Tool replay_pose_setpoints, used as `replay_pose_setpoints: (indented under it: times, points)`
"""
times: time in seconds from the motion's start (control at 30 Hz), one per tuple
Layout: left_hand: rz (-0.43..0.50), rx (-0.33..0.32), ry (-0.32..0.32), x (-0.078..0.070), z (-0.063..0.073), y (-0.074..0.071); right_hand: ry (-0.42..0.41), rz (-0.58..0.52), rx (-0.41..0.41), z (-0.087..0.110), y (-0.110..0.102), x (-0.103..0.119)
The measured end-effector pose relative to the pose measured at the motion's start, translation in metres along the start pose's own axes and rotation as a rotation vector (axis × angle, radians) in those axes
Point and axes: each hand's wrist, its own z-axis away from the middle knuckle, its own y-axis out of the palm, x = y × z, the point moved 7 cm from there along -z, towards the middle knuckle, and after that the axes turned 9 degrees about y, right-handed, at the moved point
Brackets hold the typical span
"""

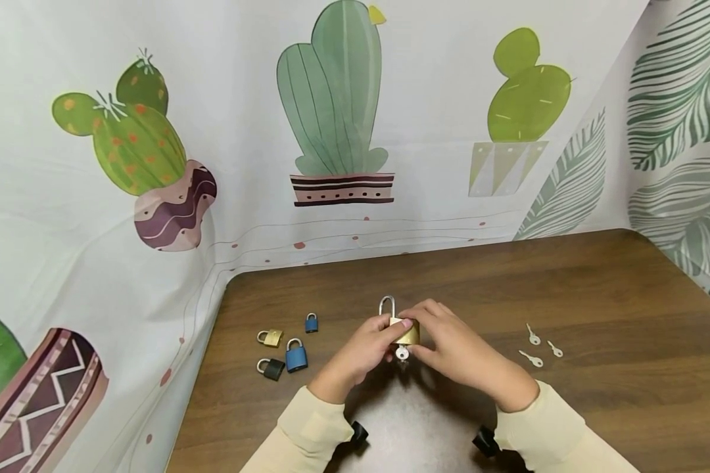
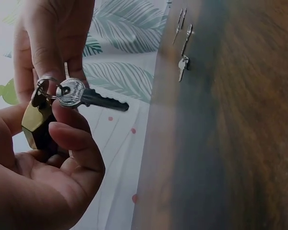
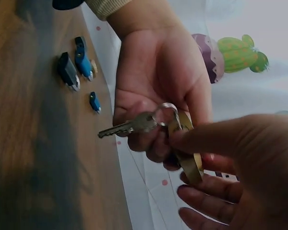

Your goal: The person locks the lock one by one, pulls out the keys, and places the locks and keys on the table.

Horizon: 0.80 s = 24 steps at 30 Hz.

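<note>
Both hands meet at a brass padlock (image 1: 411,335) over the table. My left hand (image 1: 363,348) grips its body, thumb across the front face. From the other side my right hand (image 1: 458,341) holds it too, fingers at the top edge and thumb at the keyhole end. The steel shackle (image 1: 387,303) sticks out to the left of the body, one leg free. One key (image 2: 38,99) sits in the lock's base. A ring (image 2: 49,79) joins it to a second silver key (image 3: 129,125), which dangles outward. Fingers partly hide the body.
To the left lie a small blue padlock (image 1: 311,323), a larger blue one (image 1: 296,356), a small brass one (image 1: 275,338) and a black one (image 1: 274,370). Three loose keys, including one key (image 1: 533,337), lie right. A printed cloth (image 1: 438,79) hangs behind the wooden table (image 1: 627,295).
</note>
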Motion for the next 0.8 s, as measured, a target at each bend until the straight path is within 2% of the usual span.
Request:
replay_pose_setpoints:
  times: [0.13,0.23,0.37,0.47,0.6,0.8]
  points:
    - [0.011,-0.005,-0.001,-0.002,0.001,0.001,0.015,-0.213,0.045,-0.003,-0.003,-0.009]
    - [0.022,0.012,-0.016,-0.002,0.003,0.004,0.076,-0.401,0.065,-0.008,0.0,-0.021]
    - [0.064,0.085,-0.038,-0.003,0.006,0.012,0.174,-0.588,0.116,-0.012,0.01,-0.035]
    - [0.098,0.144,-0.035,-0.006,0.008,0.019,0.191,-0.72,0.166,-0.014,0.017,-0.038]
    - [0.114,0.197,-0.019,-0.013,0.01,0.026,0.202,-0.822,0.202,-0.015,0.021,-0.039]
    - [0.126,0.213,0.006,-0.019,0.012,0.03,0.247,-0.93,0.256,-0.013,0.027,-0.04]
